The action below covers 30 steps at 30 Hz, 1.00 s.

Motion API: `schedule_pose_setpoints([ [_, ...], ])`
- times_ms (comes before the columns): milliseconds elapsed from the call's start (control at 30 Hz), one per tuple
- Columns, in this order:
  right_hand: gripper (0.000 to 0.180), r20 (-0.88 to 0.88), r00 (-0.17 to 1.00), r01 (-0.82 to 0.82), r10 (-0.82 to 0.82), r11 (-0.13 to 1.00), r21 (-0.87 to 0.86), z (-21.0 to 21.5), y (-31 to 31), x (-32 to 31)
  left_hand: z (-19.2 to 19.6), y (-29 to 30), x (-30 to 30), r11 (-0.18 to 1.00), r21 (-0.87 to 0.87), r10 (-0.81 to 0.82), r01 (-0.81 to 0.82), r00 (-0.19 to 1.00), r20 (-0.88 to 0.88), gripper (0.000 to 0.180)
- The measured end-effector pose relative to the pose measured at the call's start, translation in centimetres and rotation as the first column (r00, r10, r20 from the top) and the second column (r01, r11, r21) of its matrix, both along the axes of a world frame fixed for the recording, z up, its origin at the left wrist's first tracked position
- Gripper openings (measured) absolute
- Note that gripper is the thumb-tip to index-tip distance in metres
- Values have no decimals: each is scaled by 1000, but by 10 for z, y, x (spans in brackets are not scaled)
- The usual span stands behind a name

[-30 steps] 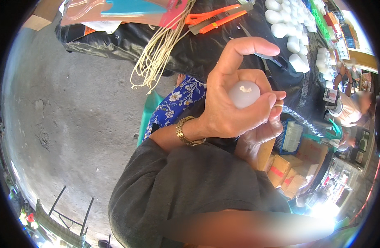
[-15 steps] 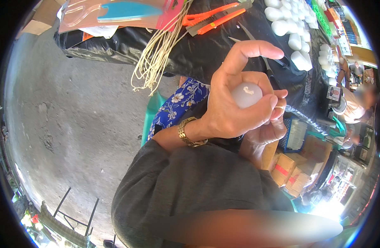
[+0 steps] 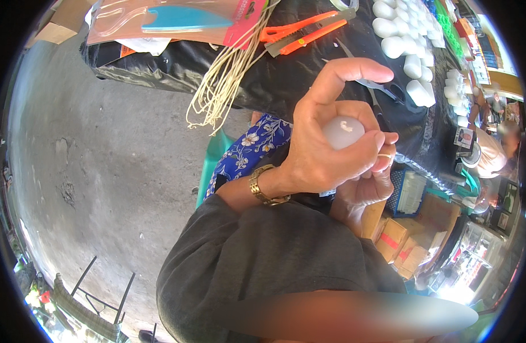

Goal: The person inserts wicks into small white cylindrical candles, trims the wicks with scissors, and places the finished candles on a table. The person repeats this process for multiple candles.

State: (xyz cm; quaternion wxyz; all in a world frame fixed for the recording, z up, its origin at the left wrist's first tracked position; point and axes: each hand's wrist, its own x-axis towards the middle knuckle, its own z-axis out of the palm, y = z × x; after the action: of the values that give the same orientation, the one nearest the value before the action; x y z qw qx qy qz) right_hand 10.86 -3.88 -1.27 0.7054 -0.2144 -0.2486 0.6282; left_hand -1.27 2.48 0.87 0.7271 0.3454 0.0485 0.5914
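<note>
A round whitish candle with a short pale wick on top sits in the curled fingers of my left hand. Its index finger arches above the candle, and a gold watch circles that wrist. Just behind and below is my right hand, a ring on one finger, its fingers bent together close to the candle's lower side. What those fingers pinch is hidden behind the left hand. Past the left hand lies a pair of dark-handled scissors on the black-covered table.
A bundle of cream wicks hangs over the table edge, near an orange cutter and a blue tool in packaging. Several white candles stand at the far right. Cardboard boxes and a blue basket are below right.
The view has shifted slightly, so the table and its things appear a little farther right and lower. Both hands keep nearly the same pose around the candle.
</note>
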Motion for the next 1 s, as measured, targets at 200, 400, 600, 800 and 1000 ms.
schedule_pose_setpoints([
  [200, 17, 3, 1000, -3, 3, 1000, 17, -1, -1, -1, 0, 0, -1, 1000, 14, 8, -7, 1000, -9, 61],
  [400, 22, 115, 993, 18, -21, 999, 31, 1, -3, -2, 4, -2, -2, 1000, -28, 5, -5, 1000, -21, 61],
  [600, 25, 123, 992, -13, 3, 996, 84, -6, -5, -3, 2, -2, 1, 999, -30, 19, -20, 999, -29, 61],
  [800, 25, 77, 979, -199, 186, 958, 207, -5, 13, 2, 5, 24, -9, 996, 84, -12, 8, 998, 56, 54],
  [1000, 27, 855, 234, 172, -462, 886, 431, 50, 20, 51, 10, 19, -14, 971, 167, 179, -169, 983, -43, 45],
])
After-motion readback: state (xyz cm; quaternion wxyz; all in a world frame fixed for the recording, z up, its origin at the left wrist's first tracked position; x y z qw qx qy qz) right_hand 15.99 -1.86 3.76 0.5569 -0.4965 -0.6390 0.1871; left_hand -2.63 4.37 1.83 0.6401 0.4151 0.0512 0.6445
